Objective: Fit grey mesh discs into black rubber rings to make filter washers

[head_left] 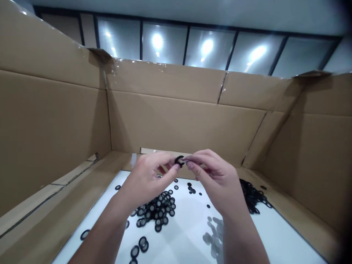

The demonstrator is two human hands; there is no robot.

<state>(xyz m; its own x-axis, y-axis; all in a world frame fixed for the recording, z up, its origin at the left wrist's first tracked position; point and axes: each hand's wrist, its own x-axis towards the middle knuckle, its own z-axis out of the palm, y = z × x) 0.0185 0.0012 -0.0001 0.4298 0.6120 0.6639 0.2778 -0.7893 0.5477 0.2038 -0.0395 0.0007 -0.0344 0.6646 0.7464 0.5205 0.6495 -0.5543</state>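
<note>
Windows [165, 42] are standing behind the box [176, 123] at the top. Inside, the board [188, 223] is carrying filled rings [158, 208] left of lower centre, discs [214, 234] right of it, and empty rings [250, 196] at its right edge. Mid-frame, another ring [177, 160] is sitting between the left hand [155, 172] and right hand [214, 172].

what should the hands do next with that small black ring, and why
Probably the right hand should ease the small, thin, pale piece into the round black ring: the left hand holds the ring up, the right pinches the piece close by its opening, and the heap of black rings with pale grey centres on the flat white surface suggests such a fit.
</note>
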